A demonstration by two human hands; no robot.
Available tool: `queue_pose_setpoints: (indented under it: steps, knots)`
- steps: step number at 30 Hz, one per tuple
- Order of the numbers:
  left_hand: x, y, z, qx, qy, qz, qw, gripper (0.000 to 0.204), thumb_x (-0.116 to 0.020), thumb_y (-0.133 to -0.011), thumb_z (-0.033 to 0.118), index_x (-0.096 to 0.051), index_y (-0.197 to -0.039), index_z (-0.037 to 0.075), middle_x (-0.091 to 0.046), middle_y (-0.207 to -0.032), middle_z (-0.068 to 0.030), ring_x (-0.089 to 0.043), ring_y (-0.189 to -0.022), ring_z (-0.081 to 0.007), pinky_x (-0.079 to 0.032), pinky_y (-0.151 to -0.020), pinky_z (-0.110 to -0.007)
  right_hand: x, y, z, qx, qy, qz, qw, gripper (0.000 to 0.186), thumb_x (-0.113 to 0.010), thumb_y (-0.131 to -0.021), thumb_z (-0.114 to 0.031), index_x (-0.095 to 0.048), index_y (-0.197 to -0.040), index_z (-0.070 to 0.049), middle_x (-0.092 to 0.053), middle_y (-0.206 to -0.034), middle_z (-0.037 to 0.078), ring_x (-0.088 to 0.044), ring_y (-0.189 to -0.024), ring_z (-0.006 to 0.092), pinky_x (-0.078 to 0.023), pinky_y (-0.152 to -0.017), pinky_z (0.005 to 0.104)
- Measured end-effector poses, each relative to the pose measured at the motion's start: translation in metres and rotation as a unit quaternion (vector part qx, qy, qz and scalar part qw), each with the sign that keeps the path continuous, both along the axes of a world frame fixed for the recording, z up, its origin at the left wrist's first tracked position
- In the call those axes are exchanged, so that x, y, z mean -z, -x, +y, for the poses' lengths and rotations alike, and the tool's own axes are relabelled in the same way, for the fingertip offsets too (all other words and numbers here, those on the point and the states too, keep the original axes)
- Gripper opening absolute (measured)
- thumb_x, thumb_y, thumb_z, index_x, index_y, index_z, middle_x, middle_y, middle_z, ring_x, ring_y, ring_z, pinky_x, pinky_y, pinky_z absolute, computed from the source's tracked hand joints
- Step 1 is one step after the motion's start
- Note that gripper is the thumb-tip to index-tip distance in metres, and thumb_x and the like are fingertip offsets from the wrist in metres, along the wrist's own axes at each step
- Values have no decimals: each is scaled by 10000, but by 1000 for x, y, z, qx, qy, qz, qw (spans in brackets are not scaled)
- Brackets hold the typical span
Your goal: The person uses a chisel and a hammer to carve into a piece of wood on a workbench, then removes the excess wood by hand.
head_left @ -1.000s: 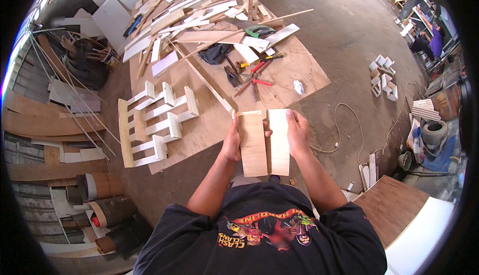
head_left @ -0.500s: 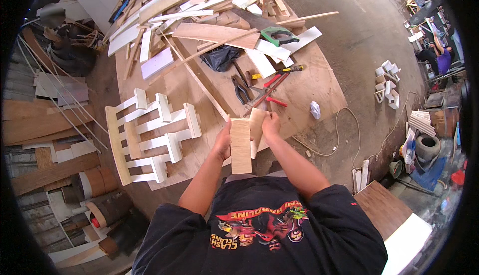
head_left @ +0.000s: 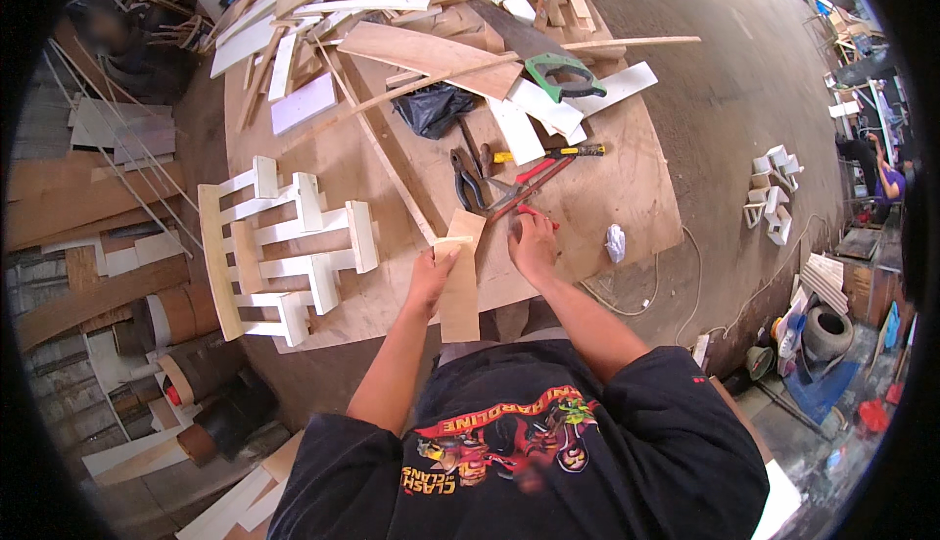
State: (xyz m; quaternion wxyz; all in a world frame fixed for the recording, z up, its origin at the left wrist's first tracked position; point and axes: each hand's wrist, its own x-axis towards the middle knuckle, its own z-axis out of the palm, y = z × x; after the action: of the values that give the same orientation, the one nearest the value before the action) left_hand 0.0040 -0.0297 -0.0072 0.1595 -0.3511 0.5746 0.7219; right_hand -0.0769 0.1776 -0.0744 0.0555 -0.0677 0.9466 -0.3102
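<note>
My left hand [head_left: 429, 281] grips a flat, light-brown wooden board [head_left: 459, 300] near its upper end. A second pale wooden piece [head_left: 468, 226] sticks out at an angle beyond it, and a narrow light edge shows by my thumb. My right hand [head_left: 534, 249] is closed around the red handle of a tool [head_left: 526, 211] on the plywood table; my fingers hide most of that handle. Just beyond lie black-handled pliers [head_left: 468, 184] and a yellow-and-black handled hammer [head_left: 548, 153].
White-and-wood slatted frame [head_left: 294, 261] stands at the table's left. A green-handled saw [head_left: 565, 76], a black plastic bag [head_left: 434, 111] and many wood offcuts [head_left: 431, 55] cover the far side. Crumpled white paper [head_left: 615, 243] lies near the plywood table's [head_left: 641, 187] right edge. A person [head_left: 889, 183] is far right.
My right hand has let go of the pale wooden piece and moved to the red-handled tool. Both wooden pieces are now in my left hand, the rear one tilted across. The view has shifted slightly.
</note>
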Motion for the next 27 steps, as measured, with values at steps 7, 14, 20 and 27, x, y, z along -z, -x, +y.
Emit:
queue_pose_setpoints:
  steps: [7, 14, 20, 27]
  knots:
    - [19, -2, 41, -36, 12, -3, 999, 355, -693, -1000, 266, -631, -1248, 19, -724, -1044, -57, -695, -871, -144, -581, -759, -334, 3, 37, 33, -115, -97, 31, 988, 361, -746, -830, -186, -641, -1165, -100, -632, -1151, 147, -580, -1129, 361, -498, -936, 486]
    - [27, 7, 73, -38, 19, 19, 999, 355, -700, -993, 255, -636, -1246, 14, -719, -1062, -59, -690, -916, -148, -578, -781, -341, 26, 57, 49, -176, -136, 8, 975, 277, -659, -891, -188, -642, -1139, -65, -629, -1120, 139, -580, -1130, 346, -497, -920, 486]
    - [14, 7, 82, -53, 42, 8, 998, 332, -689, -997, 219, -633, -1247, 7, -715, -1067, -58, -678, -925, -137, -555, -821, -319, 1, 78, 41, -329, -36, 107, 938, 248, -568, -932, -201, -665, -1141, -109, -627, -1149, 114, -566, -1188, 319, -496, -932, 480]
    - [-13, 15, 85, -60, 80, 78, 992, 342, -715, -989, 227, -636, -1234, 1, -717, -1100, -64, -663, -961, -126, -537, -853, -306, -1, 88, 15, -406, -157, 58, 898, 237, -552, -939, -205, -718, -1088, -126, -615, -1236, 113, -539, -1243, 303, -476, -1005, 488]
